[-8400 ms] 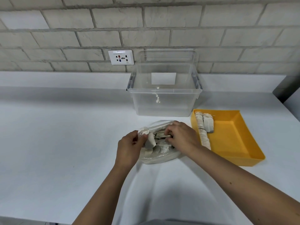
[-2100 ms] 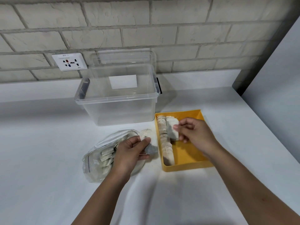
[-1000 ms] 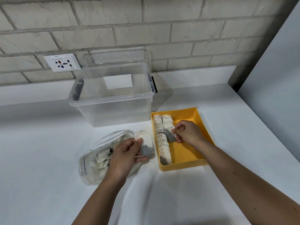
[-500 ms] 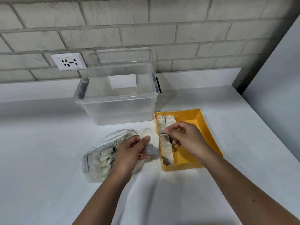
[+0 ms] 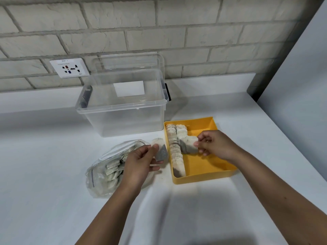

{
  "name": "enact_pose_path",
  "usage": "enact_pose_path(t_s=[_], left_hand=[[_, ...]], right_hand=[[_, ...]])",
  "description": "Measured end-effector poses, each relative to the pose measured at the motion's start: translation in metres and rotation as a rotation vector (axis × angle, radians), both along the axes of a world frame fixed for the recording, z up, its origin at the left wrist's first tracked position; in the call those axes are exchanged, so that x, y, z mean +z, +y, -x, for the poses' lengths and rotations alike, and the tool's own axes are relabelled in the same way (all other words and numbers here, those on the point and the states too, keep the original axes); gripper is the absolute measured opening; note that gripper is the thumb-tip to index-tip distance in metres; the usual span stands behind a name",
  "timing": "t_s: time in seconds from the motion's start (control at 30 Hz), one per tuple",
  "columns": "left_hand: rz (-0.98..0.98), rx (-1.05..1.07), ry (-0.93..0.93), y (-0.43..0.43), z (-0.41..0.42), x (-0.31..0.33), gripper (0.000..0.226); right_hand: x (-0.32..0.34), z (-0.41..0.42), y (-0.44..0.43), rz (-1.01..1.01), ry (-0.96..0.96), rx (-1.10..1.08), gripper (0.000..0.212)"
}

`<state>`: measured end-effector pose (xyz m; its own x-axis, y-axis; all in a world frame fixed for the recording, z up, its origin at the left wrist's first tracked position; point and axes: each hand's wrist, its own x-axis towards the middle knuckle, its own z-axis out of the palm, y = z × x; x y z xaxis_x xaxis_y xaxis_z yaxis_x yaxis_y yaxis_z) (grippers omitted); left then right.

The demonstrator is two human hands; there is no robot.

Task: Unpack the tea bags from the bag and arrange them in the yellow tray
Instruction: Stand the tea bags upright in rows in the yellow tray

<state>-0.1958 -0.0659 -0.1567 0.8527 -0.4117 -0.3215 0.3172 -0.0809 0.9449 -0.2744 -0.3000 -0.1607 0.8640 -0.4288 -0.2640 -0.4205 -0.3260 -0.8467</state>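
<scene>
The yellow tray (image 5: 203, 167) lies on the white counter, right of centre. A full row of tea bags (image 5: 174, 149) runs along its left wall, and a short second row begins beside it at the far end. My right hand (image 5: 215, 145) pinches a tea bag (image 5: 188, 146) at the near end of that second row, inside the tray. A clear plastic bag (image 5: 106, 171) with several tea bags lies left of the tray. My left hand (image 5: 139, 162) rests over the bag's mouth and holds another tea bag (image 5: 160, 150) between thumb and fingers, just outside the tray.
A clear plastic storage box (image 5: 123, 103) with its lid up stands behind the bag and tray, against a brick wall with a power socket (image 5: 69, 68). A grey vertical panel (image 5: 300, 85) borders the counter on the right.
My right hand has shifted rightward in the tray, its tea bag now showing at the second row's near end. My left hand still holds its tea bag beside the tray.
</scene>
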Motion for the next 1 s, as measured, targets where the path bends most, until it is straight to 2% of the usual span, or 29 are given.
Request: enact_pose_path(t_s=[0.1,0.17,0.43,0.6,0.77,0.9,1.0], left_hand=[[-0.016,0.018,0.006,-0.001,0.000,-0.001,0.020],[-0.028,0.018,-0.012,-0.001,0.001,-0.001,0.021],[-0.066,0.011,-0.068,0.004,-0.003,-0.008,0.018],[-0.063,0.007,-0.066,0.005,-0.005,-0.010,0.009],[-0.034,-0.016,-0.077,0.001,-0.007,-0.010,0.013],[-0.005,-0.035,-0.078,-0.006,-0.006,-0.006,0.013],[0.021,-0.075,-0.077,-0.013,-0.002,-0.002,0.013]], right_hand=[[-0.014,-0.002,-0.002,-0.062,0.137,0.086,0.008],[-0.022,-0.007,0.000,-0.048,0.157,0.095,0.010],[-0.039,-0.027,0.007,0.080,0.112,-0.069,0.013],[-0.042,-0.030,0.010,0.110,0.115,-0.081,0.016],[-0.022,-0.023,0.019,0.173,0.042,-0.108,0.022],[0.011,-0.015,0.041,-0.157,-0.115,-0.045,0.025],[0.020,-0.012,0.054,-0.143,-0.107,0.042,0.022]])
